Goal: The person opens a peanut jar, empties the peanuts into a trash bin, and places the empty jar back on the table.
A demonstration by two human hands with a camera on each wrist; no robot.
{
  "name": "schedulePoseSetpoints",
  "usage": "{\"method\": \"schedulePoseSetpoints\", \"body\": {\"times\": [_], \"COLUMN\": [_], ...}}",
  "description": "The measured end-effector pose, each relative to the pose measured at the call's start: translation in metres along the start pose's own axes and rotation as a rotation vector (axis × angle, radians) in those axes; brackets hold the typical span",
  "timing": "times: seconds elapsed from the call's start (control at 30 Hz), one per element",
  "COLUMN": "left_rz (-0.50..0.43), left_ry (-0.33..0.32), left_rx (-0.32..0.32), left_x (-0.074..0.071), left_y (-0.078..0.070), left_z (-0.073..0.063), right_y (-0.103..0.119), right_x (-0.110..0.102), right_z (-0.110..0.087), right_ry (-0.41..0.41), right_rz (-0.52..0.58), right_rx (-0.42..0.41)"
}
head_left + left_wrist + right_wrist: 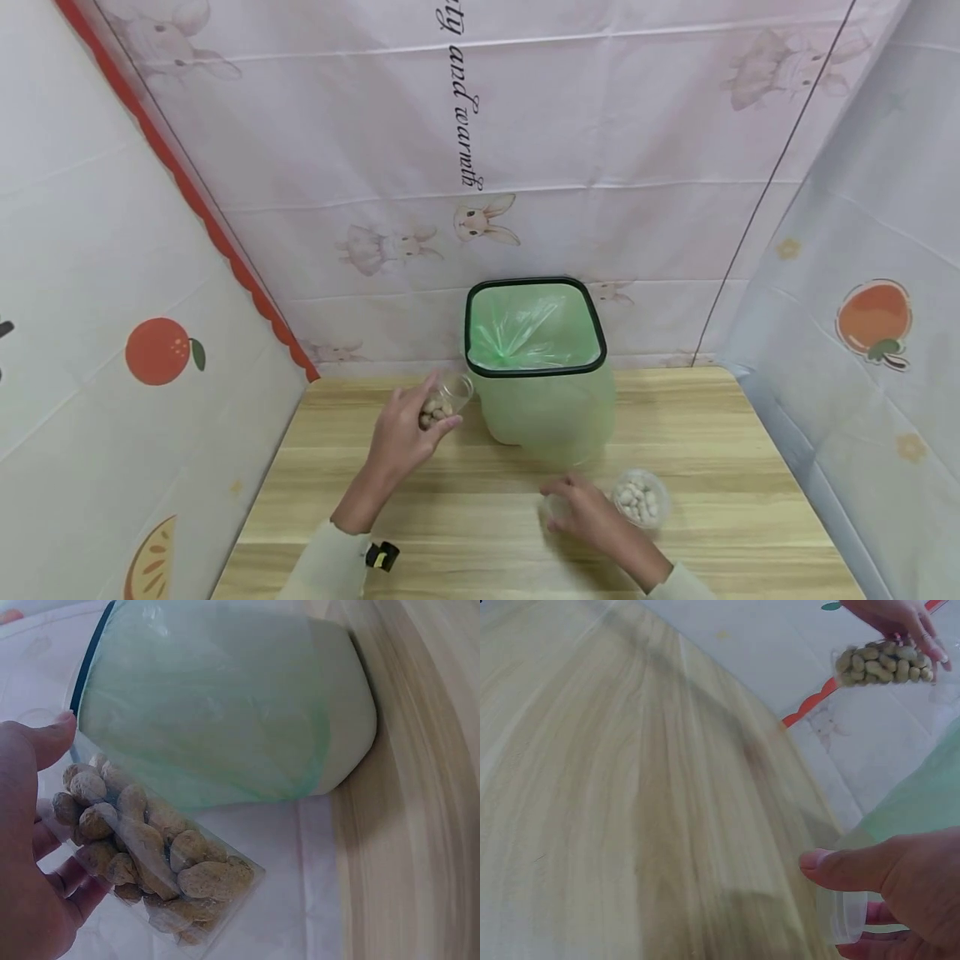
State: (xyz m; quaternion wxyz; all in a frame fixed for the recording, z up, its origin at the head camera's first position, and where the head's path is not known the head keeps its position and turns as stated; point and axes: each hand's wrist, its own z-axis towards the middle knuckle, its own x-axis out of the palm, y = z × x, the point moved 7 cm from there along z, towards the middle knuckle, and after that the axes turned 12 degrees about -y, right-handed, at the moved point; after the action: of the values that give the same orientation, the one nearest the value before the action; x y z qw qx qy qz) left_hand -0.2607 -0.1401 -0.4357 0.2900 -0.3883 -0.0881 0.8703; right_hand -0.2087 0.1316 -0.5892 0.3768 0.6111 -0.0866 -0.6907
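My left hand (405, 429) grips a clear plastic jar (454, 390) of peanuts (435, 411) above the table, left of the bin. In the left wrist view, many unshelled peanuts (146, 832) fill the jar's lower part. The jar is tilted, its mouth on the side toward the bin. My right hand (585, 512) is low over the table in front of the bin. Between its thumb and fingers it holds a translucent plastic lid (844, 915), partly hidden by the hand. The bin (543, 417) is pale green with a black rim and a green bag inside.
A clear round container (640, 498) of whitish pieces stands on the table, just right of my right hand. The wooden table (697, 433) meets printed cloth walls at the back and both sides. The bin stands against the back cloth (405, 317).
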Motion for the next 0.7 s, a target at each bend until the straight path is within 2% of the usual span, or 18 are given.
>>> {"method": "schedulePoseSetpoints", "body": {"times": [0.2,0.3,0.43,0.7], "left_rz": [0.017,0.019,0.027,0.035], "left_ry": [-0.014,-0.026,-0.063,-0.112], "left_rx": [-0.078,-0.089,-0.054,0.023], "left_x": [-0.003,-0.005,-0.009,-0.014], "left_y": [0.003,0.004,0.002,-0.003], "left_z": [0.011,0.016,0.023,0.037], "right_y": [-0.007,-0.011,-0.016,-0.019], "right_x": [0.007,0.009,0.011,0.013], "right_z": [-0.005,-0.005,-0.006,-0.010], "right_ry": [0.006,-0.001,-0.013,-0.022], "right_rz": [-0.051,-0.079,-0.114,-0.138], "right_rx": [0.011,0.034,0.037,-0.026]}}
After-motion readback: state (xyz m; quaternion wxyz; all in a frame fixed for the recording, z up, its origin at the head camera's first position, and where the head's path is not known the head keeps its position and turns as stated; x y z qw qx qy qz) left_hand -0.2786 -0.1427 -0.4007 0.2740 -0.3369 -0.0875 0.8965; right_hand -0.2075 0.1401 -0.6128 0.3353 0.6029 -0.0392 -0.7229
